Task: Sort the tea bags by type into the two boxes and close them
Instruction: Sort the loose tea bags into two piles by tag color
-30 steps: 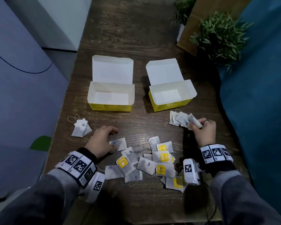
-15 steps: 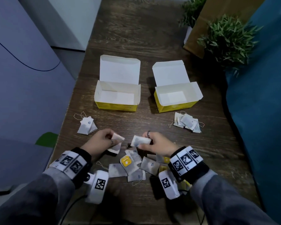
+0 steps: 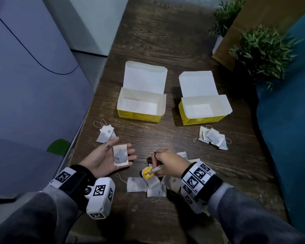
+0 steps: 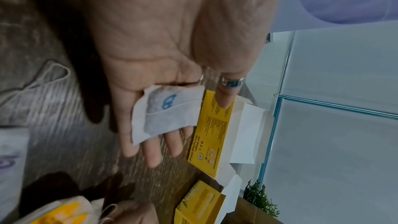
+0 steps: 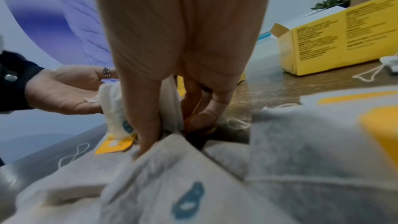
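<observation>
Since half a second ago, the left hand has turned palm up and now lies flat with fingers spread, a blue-marked tea bag resting loose across the fingers. The right hand has dropped lower into the middle heap of tea bags and pinches one bag between thumb and fingertips; the wrist view shows a blue mark on it, with a yellow-tagged bag just beneath.

Both boxes stand open on the wooden surface, lids folded back. The left box and the right box are yellow outside and white inside, and only bare white floors show in each.

A small pile of bags with strings lies near the left box, just beyond the left hand. Another pile lies in front of the right box. The mixed heap sits under and around the right hand, some bags with yellow tags, some with blue marks.

Two potted plants stand at the far right edge.
</observation>
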`<state>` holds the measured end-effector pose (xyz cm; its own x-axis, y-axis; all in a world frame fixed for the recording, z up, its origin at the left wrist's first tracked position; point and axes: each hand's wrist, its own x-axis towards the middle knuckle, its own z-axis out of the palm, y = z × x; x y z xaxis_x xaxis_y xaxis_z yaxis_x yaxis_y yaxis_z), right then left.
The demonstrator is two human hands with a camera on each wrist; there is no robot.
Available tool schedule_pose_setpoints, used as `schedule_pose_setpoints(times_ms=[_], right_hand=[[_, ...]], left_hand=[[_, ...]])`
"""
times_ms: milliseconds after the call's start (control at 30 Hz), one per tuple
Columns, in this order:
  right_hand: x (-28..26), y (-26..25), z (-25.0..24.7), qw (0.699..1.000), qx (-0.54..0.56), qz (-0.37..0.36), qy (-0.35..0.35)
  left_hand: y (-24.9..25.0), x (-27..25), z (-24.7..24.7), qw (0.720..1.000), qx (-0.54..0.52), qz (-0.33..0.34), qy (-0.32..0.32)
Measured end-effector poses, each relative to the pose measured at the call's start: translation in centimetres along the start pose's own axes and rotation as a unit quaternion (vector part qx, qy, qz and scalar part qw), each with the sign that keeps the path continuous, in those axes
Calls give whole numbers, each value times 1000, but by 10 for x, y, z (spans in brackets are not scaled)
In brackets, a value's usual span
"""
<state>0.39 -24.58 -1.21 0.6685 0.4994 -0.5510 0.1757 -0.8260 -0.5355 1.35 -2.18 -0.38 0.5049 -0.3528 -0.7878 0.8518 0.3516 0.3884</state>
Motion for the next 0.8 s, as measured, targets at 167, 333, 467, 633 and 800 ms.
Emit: schedule_pose_setpoints(times_ms=[167,333,467,633,800], right_hand=[[-14,9,0,983,150,28,100],[-28,13,-12,896,288,67,331],[-18,-10,-22,909,254,26,329],[3,-26,-19,880,405,-4,250],[5,-19,-15,827,524,20,202]], left_hand=[[-2,0,-2,1000,-15,-10,-21],[-5,1,0,999,-6,-12,-49],[-8,4,11,998,23,4,-60],[-10,6,18,990,27,41,-130],[-15,9,16,993,73,73,-65]])
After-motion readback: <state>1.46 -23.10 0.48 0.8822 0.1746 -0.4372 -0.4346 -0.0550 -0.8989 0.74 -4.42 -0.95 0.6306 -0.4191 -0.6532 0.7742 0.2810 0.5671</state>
